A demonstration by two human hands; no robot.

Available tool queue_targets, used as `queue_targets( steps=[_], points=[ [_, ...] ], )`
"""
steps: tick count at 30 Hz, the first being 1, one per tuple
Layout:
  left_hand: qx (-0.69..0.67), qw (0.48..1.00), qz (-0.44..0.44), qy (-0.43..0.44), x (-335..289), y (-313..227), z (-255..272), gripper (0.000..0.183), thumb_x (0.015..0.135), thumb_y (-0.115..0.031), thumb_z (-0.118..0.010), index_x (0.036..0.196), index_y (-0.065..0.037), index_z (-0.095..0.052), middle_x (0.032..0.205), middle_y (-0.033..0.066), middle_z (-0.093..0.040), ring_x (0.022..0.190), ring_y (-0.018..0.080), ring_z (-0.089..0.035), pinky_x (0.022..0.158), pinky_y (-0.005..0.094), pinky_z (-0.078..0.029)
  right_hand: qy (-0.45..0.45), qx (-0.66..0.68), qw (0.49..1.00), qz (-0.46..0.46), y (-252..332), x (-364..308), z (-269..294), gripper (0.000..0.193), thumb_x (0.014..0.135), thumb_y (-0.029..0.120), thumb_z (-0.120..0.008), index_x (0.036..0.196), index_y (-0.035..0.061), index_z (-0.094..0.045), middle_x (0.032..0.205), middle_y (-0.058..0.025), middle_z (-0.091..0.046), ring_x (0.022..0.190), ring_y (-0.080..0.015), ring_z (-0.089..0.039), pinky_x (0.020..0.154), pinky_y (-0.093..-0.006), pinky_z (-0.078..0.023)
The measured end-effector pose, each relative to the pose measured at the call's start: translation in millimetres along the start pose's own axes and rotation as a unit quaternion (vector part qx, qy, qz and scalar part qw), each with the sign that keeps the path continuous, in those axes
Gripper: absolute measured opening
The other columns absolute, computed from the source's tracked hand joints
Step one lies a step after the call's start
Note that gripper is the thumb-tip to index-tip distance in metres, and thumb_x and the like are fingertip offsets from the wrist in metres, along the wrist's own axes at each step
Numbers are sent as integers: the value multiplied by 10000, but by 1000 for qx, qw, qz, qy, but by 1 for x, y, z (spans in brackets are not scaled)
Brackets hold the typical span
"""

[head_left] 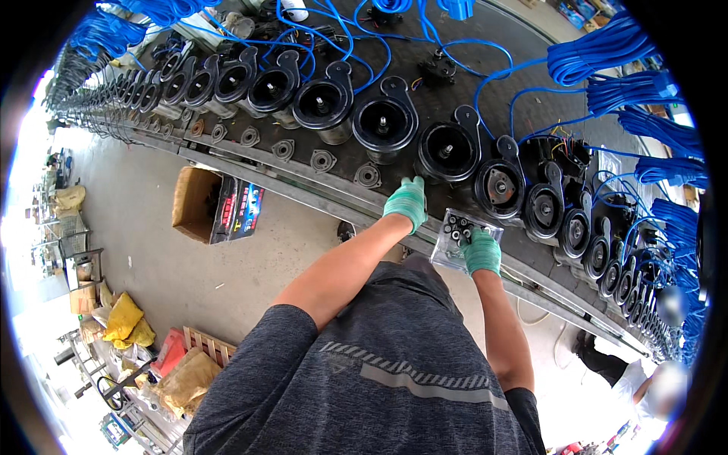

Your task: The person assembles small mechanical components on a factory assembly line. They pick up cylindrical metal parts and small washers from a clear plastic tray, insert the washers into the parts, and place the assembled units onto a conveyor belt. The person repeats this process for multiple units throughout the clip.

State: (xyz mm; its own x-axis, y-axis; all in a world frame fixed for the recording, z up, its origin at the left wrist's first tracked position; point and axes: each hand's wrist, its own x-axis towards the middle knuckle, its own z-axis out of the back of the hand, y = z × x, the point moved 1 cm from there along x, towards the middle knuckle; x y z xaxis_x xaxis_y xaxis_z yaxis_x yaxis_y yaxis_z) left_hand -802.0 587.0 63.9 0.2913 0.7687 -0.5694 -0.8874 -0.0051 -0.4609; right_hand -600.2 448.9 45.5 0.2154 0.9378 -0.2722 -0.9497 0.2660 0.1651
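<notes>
Workbench (pixel 485 23): small parts (pixel 455 225) beside right fingers (pixel 476 242).

Bright, sharp centre — white glare left, edges bent.

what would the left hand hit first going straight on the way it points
Probably the near left side of the round black housing just ahead of the left hand, though depth is unclear.
</notes>
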Motion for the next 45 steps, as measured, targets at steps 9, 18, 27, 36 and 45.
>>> queue_targets(
  steps=[9,18,27,36,45],
  points=[
    [-183,977,-94,-53,-10,30,-17,651,822,-168,-792,1353,-21,-444,1216,208,-637,1071,325,-678,890,455,-575,-87,214,973,22,22,-20,26,230,789,97,-701,999,20,-650,978,-229,-666,915,-426,-633,810,-506,-518],
    [-669,709,-33,218,-53,35,3,341,1038,-191,-489,1372,-158,-426,1251,132,-619,991,283,-689,744,483,-625,-84,137,980,114,103,-23,73,389,819,317,-777,1097,64,-676,1011,-159,-675,866,-357,-683,740,-450,-559],
    [-638,742,-82,189,-70,33,11,420,1009,-119,-476,1420,-128,-389,1289,142,-579,1093,314,-661,830,478,-613,-157,271,944,103,107,-24,81,377,864,240,-781,1165,44,-667,1030,-125,-697,837,-255,-694,721,-366,-570],
    [-619,752,-113,195,-85,26,22,468,999,-51,-554,1432,-110,-385,1304,119,-559,1133,247,-633,851,429,-621,113,623,763,-129,98,-23,70,240,967,154,-689,1134,-15,-655,847,-55,-685,644,-104,-583,548,-260,-472],
    [-571,796,-99,176,-96,19,27,473,982,48,-529,1423,-45,-385,1270,114,-585,1122,213,-614,904,379,-601,111,604,781,-114,101,-31,70,254,952,172,-696,1122,-16,-671,851,-62,-707,658,-104,-604,585,-264,-497]
  ],
)
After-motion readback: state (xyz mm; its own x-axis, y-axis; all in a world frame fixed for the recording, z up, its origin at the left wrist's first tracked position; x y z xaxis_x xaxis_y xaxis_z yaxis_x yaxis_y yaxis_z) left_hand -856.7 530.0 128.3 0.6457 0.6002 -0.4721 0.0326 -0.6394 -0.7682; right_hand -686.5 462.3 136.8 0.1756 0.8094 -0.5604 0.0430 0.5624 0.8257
